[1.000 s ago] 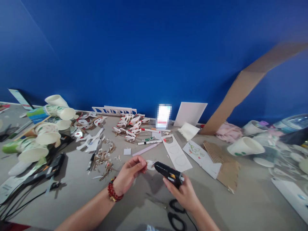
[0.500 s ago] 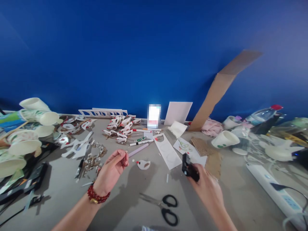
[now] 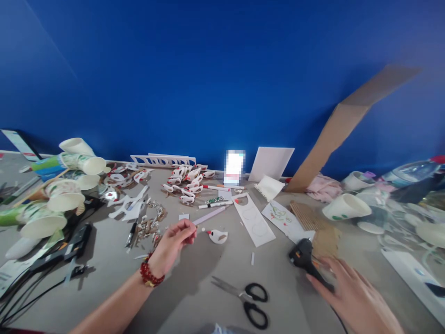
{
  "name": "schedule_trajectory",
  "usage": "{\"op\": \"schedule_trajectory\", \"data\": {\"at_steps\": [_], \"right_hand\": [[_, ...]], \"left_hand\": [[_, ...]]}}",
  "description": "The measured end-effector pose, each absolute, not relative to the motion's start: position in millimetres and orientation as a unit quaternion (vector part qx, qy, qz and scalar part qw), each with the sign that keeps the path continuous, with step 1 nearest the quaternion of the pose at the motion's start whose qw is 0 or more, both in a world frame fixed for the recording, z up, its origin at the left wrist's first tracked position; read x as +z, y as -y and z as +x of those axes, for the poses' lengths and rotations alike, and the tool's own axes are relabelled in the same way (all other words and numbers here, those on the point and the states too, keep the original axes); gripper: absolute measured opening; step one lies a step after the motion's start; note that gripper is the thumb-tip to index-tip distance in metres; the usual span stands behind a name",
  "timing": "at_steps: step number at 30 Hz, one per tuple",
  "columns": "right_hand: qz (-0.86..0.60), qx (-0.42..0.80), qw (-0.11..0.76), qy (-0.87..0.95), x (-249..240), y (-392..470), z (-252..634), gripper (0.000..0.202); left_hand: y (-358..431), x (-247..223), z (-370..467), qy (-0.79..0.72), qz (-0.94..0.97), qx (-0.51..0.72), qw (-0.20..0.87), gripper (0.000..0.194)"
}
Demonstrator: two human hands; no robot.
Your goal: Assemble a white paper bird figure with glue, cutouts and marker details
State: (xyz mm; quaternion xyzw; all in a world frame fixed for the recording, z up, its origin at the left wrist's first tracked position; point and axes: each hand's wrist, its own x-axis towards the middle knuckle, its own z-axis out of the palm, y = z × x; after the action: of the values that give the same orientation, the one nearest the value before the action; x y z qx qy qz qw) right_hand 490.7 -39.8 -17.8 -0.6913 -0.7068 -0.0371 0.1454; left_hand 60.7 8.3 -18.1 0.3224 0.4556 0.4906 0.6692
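My left hand (image 3: 176, 242), with a red bead bracelet at the wrist, is pinched closed on something too small to make out. Just right of its fingertips lies a small white bird cutout (image 3: 218, 236) with a red beak. A black glue gun (image 3: 306, 259) rests on the table at the right. Beside its handle my right hand (image 3: 351, 290) has its fingers spread and holds nothing. Scissors (image 3: 243, 297) with black handles lie between the two arms. A lilac stick (image 3: 210, 215) lies beyond my left hand.
White birds (image 3: 187, 181) are piled at the back. Paper cups (image 3: 66, 195) stack up at the left above black cables. A cut-out white strip (image 3: 255, 220), a drawing (image 3: 283, 218) and corrugated cardboard (image 3: 306, 215) lie mid-right. Bent cardboard (image 3: 330, 139) leans on the wall; a power strip (image 3: 410, 278) is far right.
My right hand has let go of the glue gun, now lower on the table, and opened beside it. The view has turned left. My left hand stays pinched near the bird.
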Motion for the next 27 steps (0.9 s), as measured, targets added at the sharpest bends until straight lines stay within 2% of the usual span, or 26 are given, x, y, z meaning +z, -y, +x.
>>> {"op": "schedule_trajectory", "data": {"at_steps": [2, 5, 9, 14, 19, 22, 25, 27], "right_hand": [[-0.662, 0.009, 0.154, 0.734, -2.6, 32.7, 462.8, 0.044], [-0.572, 0.087, 0.196, 0.792, 8.9, 12.4, 398.6, 0.026], [-0.472, 0.156, 0.18, 0.849, 0.2, -17.1, 317.9, 0.018], [-0.475, 0.13, 0.12, 0.862, -14.5, -31.7, 281.1, 0.024], [-0.507, 0.183, 0.136, 0.831, -20.9, -34.7, 283.9, 0.015], [-0.534, 0.327, 0.178, 0.759, -26.5, -35.9, 286.3, 0.015], [-0.495, 0.546, 0.253, 0.627, -30.8, -35.1, 286.4, 0.022], [-0.463, 0.64, 0.291, 0.54, -31.5, -32.6, 285.5, 0.027]], "left_hand": [[-7.3, -20.9, 66.6, -0.465, 0.342, 0.472, 0.667, 0.023], [-5.2, -23.1, 74.2, -0.464, 0.362, 0.464, 0.662, 0.025], [0.9, -23.5, 77.0, -0.469, 0.408, 0.462, 0.633, 0.024], [5.1, -23.5, 72.0, -0.48, 0.432, 0.467, 0.603, 0.024], [2.6, -28.6, 71.5, -0.482, 0.426, 0.461, 0.611, 0.024], [2.6, -32.7, 74.0, -0.489, 0.44, 0.441, 0.611, 0.025], [3.8, -32.9, 77.9, -0.489, 0.459, 0.432, 0.603, 0.024], [4.6, -30.7, 80.9, -0.489, 0.467, 0.432, 0.597, 0.023]]}}
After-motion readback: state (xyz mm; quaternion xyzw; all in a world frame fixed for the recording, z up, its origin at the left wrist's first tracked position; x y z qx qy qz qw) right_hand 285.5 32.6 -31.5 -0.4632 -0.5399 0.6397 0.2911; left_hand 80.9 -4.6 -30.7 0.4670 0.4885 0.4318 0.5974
